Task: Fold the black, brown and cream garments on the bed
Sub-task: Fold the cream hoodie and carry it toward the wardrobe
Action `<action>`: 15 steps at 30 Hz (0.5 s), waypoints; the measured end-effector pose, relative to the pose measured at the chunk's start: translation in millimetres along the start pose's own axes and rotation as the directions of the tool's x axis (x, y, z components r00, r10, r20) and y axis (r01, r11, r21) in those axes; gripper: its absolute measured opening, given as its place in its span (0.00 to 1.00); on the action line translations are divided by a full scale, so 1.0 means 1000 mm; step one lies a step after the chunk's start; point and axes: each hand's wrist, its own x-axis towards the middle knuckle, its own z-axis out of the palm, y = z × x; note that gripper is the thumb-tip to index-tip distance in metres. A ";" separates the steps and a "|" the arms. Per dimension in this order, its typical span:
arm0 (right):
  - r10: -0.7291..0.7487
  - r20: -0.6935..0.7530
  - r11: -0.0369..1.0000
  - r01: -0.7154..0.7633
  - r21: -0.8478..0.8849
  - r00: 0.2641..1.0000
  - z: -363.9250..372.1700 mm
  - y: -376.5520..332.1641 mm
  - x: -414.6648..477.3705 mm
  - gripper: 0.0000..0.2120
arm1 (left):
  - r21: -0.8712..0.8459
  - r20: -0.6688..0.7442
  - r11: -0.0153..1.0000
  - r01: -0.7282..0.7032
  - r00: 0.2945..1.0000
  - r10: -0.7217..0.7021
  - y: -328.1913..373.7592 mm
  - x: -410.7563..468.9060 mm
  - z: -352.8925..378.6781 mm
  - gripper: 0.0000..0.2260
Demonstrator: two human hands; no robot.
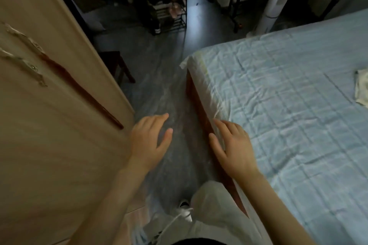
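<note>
Standing between a wardrobe (49, 105) and the bed (288, 105), a person is holding both hands out, palms down, fingers loosely spread and gripping nothing. Left hand (148, 141) is hovering over the floor (159, 77); right hand (234, 145) is hanging over the bed's edge. A cream garment (361, 87) is lying on the sheet at three o'clock, well apart from both hands.

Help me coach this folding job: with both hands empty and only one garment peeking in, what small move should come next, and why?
Probably turn right and reach toward the cream garment at the picture's right edge. Both the left hand and right hand are open and hold nothing, hovering by the bed side, and the black and brown garments are out of view.
</note>
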 end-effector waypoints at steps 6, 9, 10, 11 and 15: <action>-0.058 0.072 0.998 0.057 0.015 0.996 0.032 -0.016 0.140 0.26 | -0.030 0.050 0.993 0.117 0.992 -0.116 -0.065 0.078 0.031 0.22; -0.089 0.081 0.996 0.086 0.037 0.993 0.046 -0.018 0.231 0.24 | -0.013 0.078 0.990 0.142 0.987 -0.140 -0.105 0.148 0.045 0.22; -0.100 0.085 0.995 0.097 0.040 0.991 0.048 -0.017 0.264 0.23 | -0.002 0.081 0.988 0.156 0.985 -0.155 -0.118 0.178 0.047 0.23; -0.108 0.087 0.994 0.105 0.040 0.990 0.047 -0.017 0.296 0.23 | 0.007 0.075 0.985 0.174 0.982 -0.174 -0.129 0.209 0.048 0.23; -0.109 0.026 0.992 0.107 0.071 0.994 0.023 -0.021 0.418 0.25 | 0.042 0.040 0.989 0.140 0.989 -0.141 -0.158 0.345 0.037 0.23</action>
